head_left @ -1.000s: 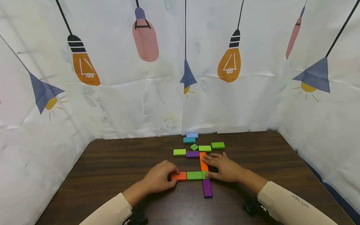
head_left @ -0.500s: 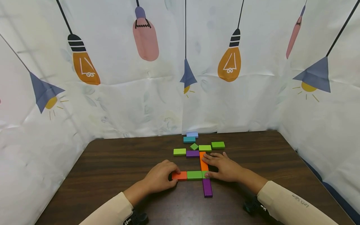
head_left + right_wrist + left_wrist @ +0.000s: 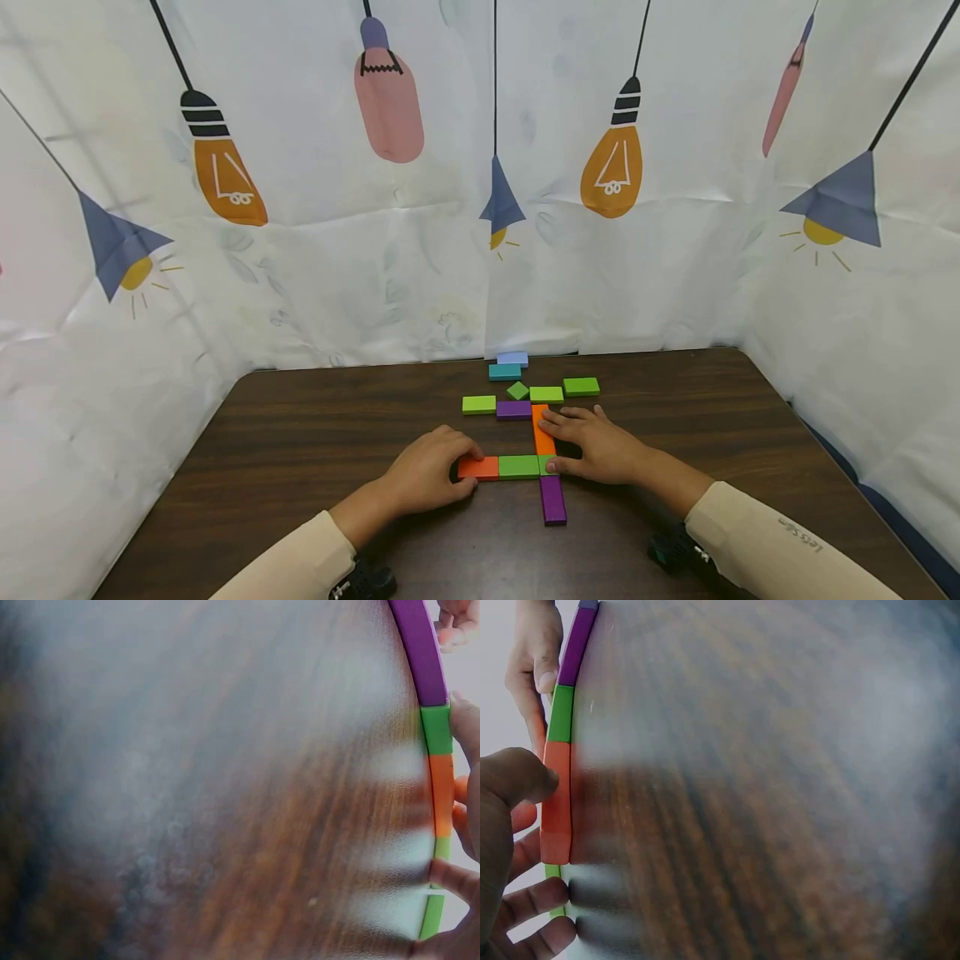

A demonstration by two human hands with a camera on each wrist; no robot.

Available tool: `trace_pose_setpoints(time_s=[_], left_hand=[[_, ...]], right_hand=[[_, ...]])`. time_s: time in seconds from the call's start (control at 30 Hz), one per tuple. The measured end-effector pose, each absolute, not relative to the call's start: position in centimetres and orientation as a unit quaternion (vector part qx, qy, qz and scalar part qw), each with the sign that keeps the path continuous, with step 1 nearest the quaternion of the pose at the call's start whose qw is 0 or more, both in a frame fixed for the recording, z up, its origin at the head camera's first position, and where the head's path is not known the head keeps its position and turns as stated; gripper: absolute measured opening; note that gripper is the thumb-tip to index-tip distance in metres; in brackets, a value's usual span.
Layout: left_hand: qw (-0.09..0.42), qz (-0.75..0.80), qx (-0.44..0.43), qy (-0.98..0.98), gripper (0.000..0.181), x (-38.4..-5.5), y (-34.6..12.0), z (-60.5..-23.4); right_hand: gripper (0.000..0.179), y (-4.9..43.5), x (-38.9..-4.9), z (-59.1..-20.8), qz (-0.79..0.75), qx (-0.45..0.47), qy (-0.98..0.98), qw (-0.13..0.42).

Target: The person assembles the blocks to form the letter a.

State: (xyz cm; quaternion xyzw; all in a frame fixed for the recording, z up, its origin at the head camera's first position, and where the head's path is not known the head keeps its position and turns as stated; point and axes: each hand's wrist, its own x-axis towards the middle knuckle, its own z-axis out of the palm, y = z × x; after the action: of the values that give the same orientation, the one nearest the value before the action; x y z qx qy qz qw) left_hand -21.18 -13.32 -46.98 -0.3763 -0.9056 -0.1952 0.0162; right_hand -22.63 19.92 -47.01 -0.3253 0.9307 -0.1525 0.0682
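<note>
My left hand [image 3: 427, 471] pinches a red-orange block [image 3: 478, 468] between thumb and index finger at the left end of a row. In the left wrist view the thumb lies against this block [image 3: 557, 802]. Right of it a green block [image 3: 518, 467] and a small green block [image 3: 546, 463] continue the row. My right hand [image 3: 600, 450] lies with fingers spread, its fingertips on an upright-running orange block [image 3: 543, 431] and its thumb on the small green block. A purple block [image 3: 553, 501] extends toward me from the row.
Beyond lie another purple block [image 3: 513, 411], several light-green blocks [image 3: 479, 406], a small green diamond-turned block [image 3: 517, 391], a teal block [image 3: 505, 372] and a pale blue block [image 3: 513, 359]. All rest on a dark wooden table [image 3: 315, 433] before a patterned curtain [image 3: 375, 283].
The left hand and the red-orange block have shifted very slightly to the right. The right hand stays in place.
</note>
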Motion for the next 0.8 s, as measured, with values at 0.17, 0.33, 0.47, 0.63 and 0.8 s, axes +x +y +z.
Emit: trace_pose_setpoints(time_s=[0.17, 0.33, 0.47, 0.63, 0.8], left_hand=[[0.016, -0.201, -0.374, -0.905, 0.023, -21.2, -13.2, -46.7], [0.024, -0.202, -0.368, -0.907, 0.023, -21.5, -13.1, -46.2], [0.031, -0.203, -0.360, -0.910, 0.022, -21.9, -13.0, -45.6], [0.039, -0.207, -0.350, -0.913, 0.022, -22.7, -12.7, -44.9], [0.051, -0.207, -0.348, -0.913, 0.025, -23.8, -12.4, -44.7]], right_hand=[[0.080, 19.9, -22.7, -47.1, -0.150, -0.325, 0.931, 0.069], [0.078, 19.9, -22.7, -47.0, -0.151, -0.327, 0.931, 0.068], [0.078, 19.8, -22.7, -47.0, -0.150, -0.328, 0.930, 0.067], [0.078, 19.9, -22.8, -47.1, -0.148, -0.327, 0.931, 0.067], [0.079, 19.9, -22.8, -47.2, -0.146, -0.326, 0.932, 0.066]])
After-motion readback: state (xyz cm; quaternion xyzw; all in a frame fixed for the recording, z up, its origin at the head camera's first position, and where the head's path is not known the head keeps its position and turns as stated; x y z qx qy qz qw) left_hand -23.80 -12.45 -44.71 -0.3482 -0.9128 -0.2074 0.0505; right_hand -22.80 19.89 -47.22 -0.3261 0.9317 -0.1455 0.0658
